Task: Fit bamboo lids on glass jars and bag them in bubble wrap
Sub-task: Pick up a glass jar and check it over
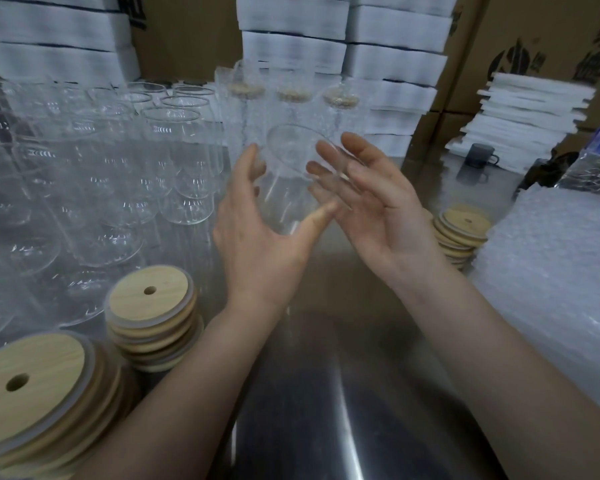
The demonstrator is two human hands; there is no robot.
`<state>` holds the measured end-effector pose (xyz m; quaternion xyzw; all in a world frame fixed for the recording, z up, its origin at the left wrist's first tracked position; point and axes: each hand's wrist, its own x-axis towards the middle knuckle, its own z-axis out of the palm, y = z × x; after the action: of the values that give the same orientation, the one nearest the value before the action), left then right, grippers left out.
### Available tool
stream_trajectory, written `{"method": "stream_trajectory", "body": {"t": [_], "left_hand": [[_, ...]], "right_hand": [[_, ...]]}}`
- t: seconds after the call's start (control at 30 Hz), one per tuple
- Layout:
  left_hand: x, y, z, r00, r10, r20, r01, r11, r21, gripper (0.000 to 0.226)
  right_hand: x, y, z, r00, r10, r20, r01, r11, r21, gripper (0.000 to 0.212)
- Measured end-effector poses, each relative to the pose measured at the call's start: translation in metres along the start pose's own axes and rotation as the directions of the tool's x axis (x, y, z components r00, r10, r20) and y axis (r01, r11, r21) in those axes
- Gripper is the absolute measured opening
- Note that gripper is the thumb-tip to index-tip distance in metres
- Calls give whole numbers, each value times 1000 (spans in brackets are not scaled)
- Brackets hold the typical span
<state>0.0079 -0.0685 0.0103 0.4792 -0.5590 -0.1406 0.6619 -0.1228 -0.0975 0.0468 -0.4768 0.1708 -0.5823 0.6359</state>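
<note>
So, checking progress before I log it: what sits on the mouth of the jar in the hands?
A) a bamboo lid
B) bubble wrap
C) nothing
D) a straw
C: the glass jar between the left hand and right hand shows a bare open rim; bamboo lids lie stacked aside.

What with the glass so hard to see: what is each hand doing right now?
Left hand: grips the glass jar, thumb and fingers round it.
Right hand: open, straight fingers touching the jar.

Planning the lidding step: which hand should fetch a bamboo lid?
Probably the right hand: its fingers are straight and a lid stack lies close beside it, while the left hand grips the jar.
</note>
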Motion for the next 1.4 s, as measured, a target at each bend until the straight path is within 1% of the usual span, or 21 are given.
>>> {"method": "stream_trajectory", "body": {"t": [0.07, 0.1, 0.2, 0.27, 0.33, 0.4, 0.43, 0.53, 0.6, 0.67, 0.8, 0.83, 0.9, 0.97, 1.03, 1.07, 1.17, 1.23, 1.33, 1.37, 1.4], "left_hand": [[2, 4, -1, 988, -148, -30, 140, 973, -181, 85], [3, 7, -2, 975, -222, -28, 207, 941, -269, 80], [10, 8, -4, 906, -423, 12, 387, 817, -428, 62], [15, 7, -5, 836, -546, 59, 491, 695, -525, 52], [17, 7, -5, 770, -626, 125, 557, 565, -608, 58], [18, 9, -7, 741, -649, 170, 579, 491, -651, 67], [19, 11, -7, 734, -653, 185, 577, 457, -676, 70], [22, 13, -12, 689, -684, 239, 594, 344, -727, 77], [20, 14, -13, 668, -690, 279, 608, 290, -739, 84], [19, 16, -13, 669, -669, 322, 605, 239, -760, 80], [18, 19, -12, 694, -622, 363, 609, 237, -757, 57], [18, 19, -11, 692, -626, 361, 615, 247, -749, 59], [16, 20, -10, 688, -611, 391, 646, 271, -713, 75], [12, 20, -8, 693, -551, 465, 689, 314, -654, 100], [8, 19, -3, 690, -500, 523, 717, 370, -591, 114], [7, 19, -1, 688, -479, 545, 723, 392, -569, 115], [7, 17, 4, 696, -456, 555, 718, 408, -565, 105], [6, 15, 6, 714, -475, 514, 696, 402, -595, 96], [7, 9, 5, 737, -511, 441, 664, 428, -614, 76], [8, 8, 4, 736, -518, 436, 664, 428, -613, 77], [9, 8, 2, 729, -515, 451, 672, 416, -612, 86]], "right_hand": [[-3, 2, 4, 999, -39, 27, 42, 990, -136, 29], [-5, 4, 6, 998, -55, 38, 62, 969, -239, 32], [-10, 7, 9, 990, -66, 128, 128, 813, -568, 44], [-12, 5, 7, 976, 23, 215, 139, 693, -707, 59], [-14, 4, 5, 950, 146, 276, 138, 597, -790, 80], [-15, 6, 6, 935, 178, 306, 159, 561, -812, 89], [-16, 8, 8, 941, 149, 305, 177, 550, -816, 87], [-19, 14, 14, 965, -33, 260, 242, 494, -835, 75], [-20, 19, 14, 954, -140, 265, 299, 406, -863, 68], [-21, 23, 14, 937, -200, 286, 339, 327, -882, 65], [-17, 31, 15, 920, -278, 278, 347, 244, -905, 67], [-17, 32, 15, 915, -299, 270, 343, 225, -912, 67], [-16, 34, 15, 903, -349, 251, 335, 206, -919, 61], [-16, 35, 12, 889, -402, 220, 323, 207, -924, 60], [-16, 35, 10, 892, -421, 163, 289, 254, -923, 69], [-15, 34, 9, 898, -420, 130, 266, 285, -921, 70], [-12, 34, 9, 907, -419, 45, 223, 388, -894, 53], [-10, 36, 9, 914, -405, -4, 212, 487, -848, 42], [-9, 37, 12, 931, -355, -83, 181, 647, -740, 24], [-9, 36, 13, 939, -325, -112, 162, 706, -689, 23], [-10, 34, 14, 948, -290, -129, 144, 756, -639, 24]]}}
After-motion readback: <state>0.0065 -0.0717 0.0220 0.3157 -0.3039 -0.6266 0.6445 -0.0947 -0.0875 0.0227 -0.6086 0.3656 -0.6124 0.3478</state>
